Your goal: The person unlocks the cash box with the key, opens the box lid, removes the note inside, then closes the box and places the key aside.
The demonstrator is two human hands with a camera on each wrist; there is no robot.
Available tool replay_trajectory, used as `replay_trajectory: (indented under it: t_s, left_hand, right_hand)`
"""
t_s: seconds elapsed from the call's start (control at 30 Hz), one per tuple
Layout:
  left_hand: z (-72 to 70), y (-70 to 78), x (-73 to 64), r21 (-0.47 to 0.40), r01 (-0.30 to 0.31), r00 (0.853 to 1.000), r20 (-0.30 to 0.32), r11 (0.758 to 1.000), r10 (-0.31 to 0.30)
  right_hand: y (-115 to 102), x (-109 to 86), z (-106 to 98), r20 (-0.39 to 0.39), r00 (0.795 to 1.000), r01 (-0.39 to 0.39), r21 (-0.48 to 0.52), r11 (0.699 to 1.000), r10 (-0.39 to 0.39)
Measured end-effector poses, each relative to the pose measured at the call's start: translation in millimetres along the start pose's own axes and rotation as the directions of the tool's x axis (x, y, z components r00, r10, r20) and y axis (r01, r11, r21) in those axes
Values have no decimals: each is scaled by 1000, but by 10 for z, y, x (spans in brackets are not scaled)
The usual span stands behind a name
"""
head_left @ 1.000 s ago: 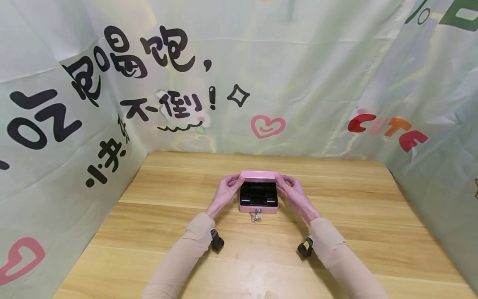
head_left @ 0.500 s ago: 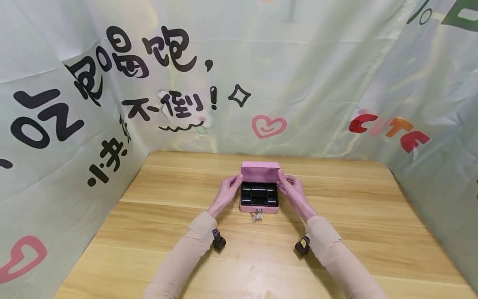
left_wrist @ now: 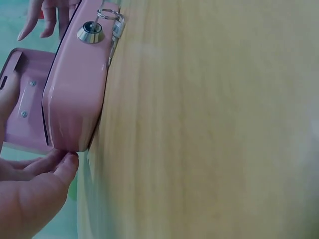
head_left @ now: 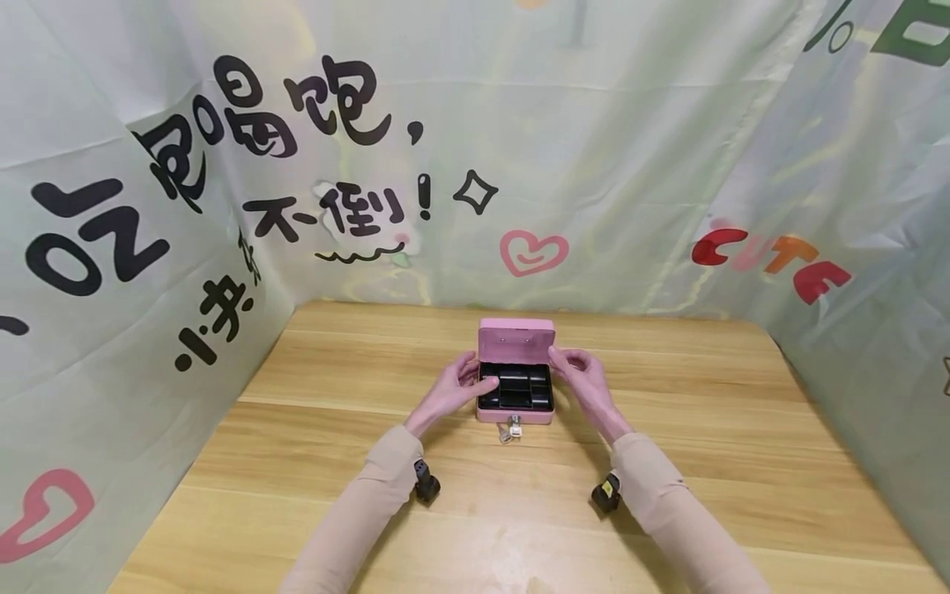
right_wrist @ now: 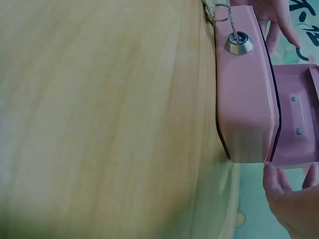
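A pink cash box (head_left: 514, 417) stands on the table with its lid (head_left: 516, 343) raised. Inside sits a black compartment tray (head_left: 515, 399). A key (left_wrist: 95, 21) is in the front lock (right_wrist: 239, 44), with a ring and another key hanging from it. My left hand (head_left: 453, 388) is at the box's left side, its thumb reaching over the tray's left part and its fingertips by the side wall. At the right side, my right hand (head_left: 586, 381) has its thumb by the lid's edge and fingertips close to the box's rear corner.
The wooden table (head_left: 334, 363) extends around the box. Printed cloth (head_left: 631, 181) hangs behind it and along both sides. A small black camera is worn on each wrist.
The lid has swung up and back from a lower angle, baring the tray. My left thumb has moved from the lid's edge to over the tray; my right hand stays beside the lid.
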State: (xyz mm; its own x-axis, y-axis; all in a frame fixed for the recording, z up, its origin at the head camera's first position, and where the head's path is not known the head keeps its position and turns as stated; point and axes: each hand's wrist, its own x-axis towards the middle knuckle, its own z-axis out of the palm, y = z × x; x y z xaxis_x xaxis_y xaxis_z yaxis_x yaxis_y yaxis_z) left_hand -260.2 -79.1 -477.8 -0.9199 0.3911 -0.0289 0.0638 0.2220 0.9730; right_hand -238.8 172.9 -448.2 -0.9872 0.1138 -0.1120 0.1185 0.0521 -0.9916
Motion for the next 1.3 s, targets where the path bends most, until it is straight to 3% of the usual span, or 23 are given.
replay_trajectory:
  t_s: [0.23, 0.43, 0.7, 0.97, 1.3]
  left_hand:
    - [2, -2, -35, 16, -8, 993, 119, 1000, 6]
    - [18, -23, -33, 82, -48, 987, 155, 996, 35]
    - [31, -15, -29, 76, -95, 982, 169, 993, 81]
    - [6, -19, -14, 110, -86, 984, 167, 990, 67]
    - [4, -36, -4, 97, -59, 986, 162, 994, 43]
  right_hand:
    - [31, 5, -5, -34, 996, 75, -94, 993, -79]
    - [39, -12, 12, 47, 984, 179, -156, 971, -174]
    - [34, -11, 70, 154, 960, 262, -215, 941, -232]
    - [28, 18, 155, 284, 914, 379, -342, 860, -290]
    - [-3, 125, 257, 454, 823, 534, -415, 736, -341]
